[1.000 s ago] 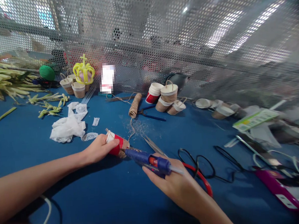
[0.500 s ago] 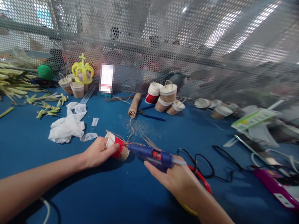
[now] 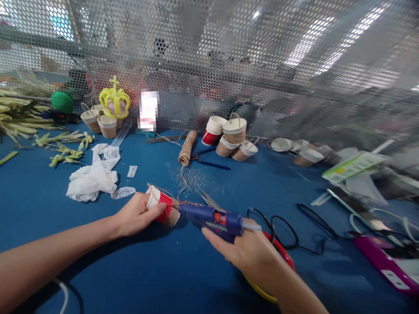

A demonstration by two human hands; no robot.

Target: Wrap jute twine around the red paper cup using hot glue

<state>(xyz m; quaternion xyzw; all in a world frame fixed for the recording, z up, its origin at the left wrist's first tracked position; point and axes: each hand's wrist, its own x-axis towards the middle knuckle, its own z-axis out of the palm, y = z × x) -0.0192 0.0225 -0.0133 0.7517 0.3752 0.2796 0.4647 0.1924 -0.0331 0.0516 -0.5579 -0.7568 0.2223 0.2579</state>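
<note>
My left hand (image 3: 135, 214) is closed round a red and white paper cup (image 3: 162, 208) lying on its side on the blue table (image 3: 30, 196); the cup's base end is wrapped in brown twine. My right hand (image 3: 249, 254) grips a blue glue gun (image 3: 213, 217), whose nozzle touches the twine-wrapped end of the cup. A strand of twine runs from the cup back to a twine spool (image 3: 188, 147).
Scissors with red handles (image 3: 279, 247) and black-handled scissors (image 3: 288, 228) lie right of my hands. Finished twine cups (image 3: 234, 134), a yellow crown (image 3: 115, 100), white lace scraps (image 3: 90, 178), green leaves (image 3: 11, 117) and a purple tool (image 3: 389, 264) surround them. A perforated metal screen (image 3: 224, 47) backs the table.
The glue gun's nozzle has shifted slightly up and left along the cup's wrapped end; my left hand has turned the cup a little. The view has drifted slightly.
</note>
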